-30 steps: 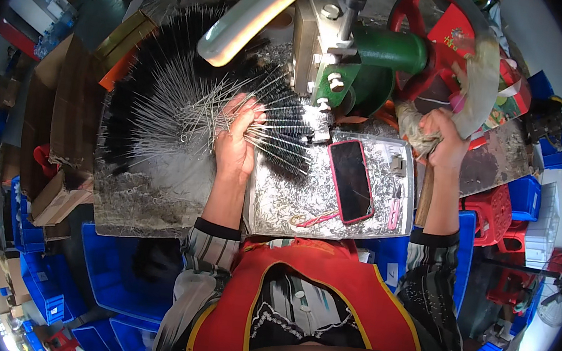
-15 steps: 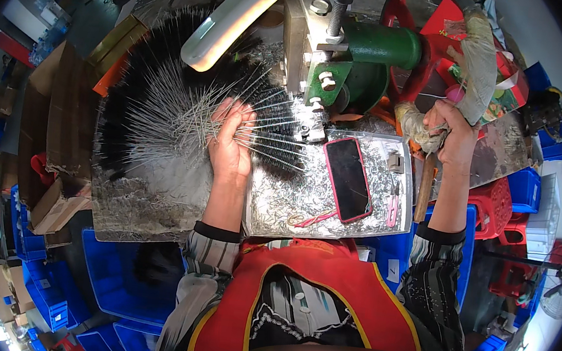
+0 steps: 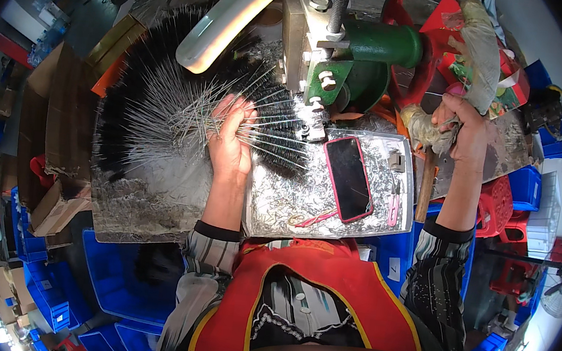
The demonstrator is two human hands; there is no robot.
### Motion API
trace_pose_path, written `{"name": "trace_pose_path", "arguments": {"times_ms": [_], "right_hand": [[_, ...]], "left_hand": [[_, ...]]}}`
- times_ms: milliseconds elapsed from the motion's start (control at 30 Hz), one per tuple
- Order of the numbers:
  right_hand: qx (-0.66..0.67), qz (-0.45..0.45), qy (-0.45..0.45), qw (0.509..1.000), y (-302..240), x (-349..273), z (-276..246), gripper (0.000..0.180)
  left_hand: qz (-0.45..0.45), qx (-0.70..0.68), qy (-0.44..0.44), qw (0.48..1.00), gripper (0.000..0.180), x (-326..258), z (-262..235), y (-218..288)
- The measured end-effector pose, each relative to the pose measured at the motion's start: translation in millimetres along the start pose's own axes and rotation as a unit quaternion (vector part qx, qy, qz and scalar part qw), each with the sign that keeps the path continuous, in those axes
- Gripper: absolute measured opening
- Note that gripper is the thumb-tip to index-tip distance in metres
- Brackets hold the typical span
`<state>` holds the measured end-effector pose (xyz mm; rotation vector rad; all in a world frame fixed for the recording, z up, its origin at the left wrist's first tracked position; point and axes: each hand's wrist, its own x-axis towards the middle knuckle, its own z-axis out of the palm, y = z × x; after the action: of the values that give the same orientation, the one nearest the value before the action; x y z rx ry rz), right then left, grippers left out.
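Note:
My left hand (image 3: 230, 146) is closed around several thin wire-stemmed brushes, whose metal stems fan out to the right toward the press head (image 3: 312, 124). To its left a large heap of black-bristled wire brushes (image 3: 165, 105) lies on the worn bench, with many bare stems pointing outward. At the right, my right hand (image 3: 469, 130) has its fingers curled on the cloth-wrapped lever (image 3: 416, 119) of the green hand press (image 3: 384, 44). The palm side of that grip is hidden.
A metal tray (image 3: 277, 209) strewn with small silvery bits holds a red-edged phone (image 3: 349, 179) and a small pink-handled tool (image 3: 393, 209). A lit lamp (image 3: 232, 19) hangs over the heap. The red handwheel (image 3: 410, 86) stands behind the press. Blue bins (image 3: 123, 275) sit below the bench.
My right hand has shifted slightly to the right, still on the wrapped lever. My left hand stays nearly in place with the brushes.

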<state>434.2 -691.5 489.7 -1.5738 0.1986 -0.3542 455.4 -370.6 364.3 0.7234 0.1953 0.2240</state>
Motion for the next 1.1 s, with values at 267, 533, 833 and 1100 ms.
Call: {"name": "trace_pose_path", "arguments": {"times_ms": [267, 533, 833, 1100], "right_hand": [[0.078, -0.166, -0.006, 0.983, 51, -7, 12, 0.012], [0.107, -0.100, -0.051, 0.988, 40, -3, -3, 0.013], [0.072, -0.070, -0.024, 0.995, 18, -4, -2, 0.014], [0.024, -0.037, -0.019, 0.999, 9, -7, 7, 0.028]], "left_hand": [[-0.010, 0.000, 0.002, 1.000, 0.035, -1, 3, 2], [-0.001, -0.015, 0.014, 1.000, 0.036, 4, -2, -2], [-0.002, -0.008, 0.025, 1.000, 0.037, 6, 2, -6], [0.002, -0.004, 0.030, 1.000, 0.034, 8, -2, -4]]}}
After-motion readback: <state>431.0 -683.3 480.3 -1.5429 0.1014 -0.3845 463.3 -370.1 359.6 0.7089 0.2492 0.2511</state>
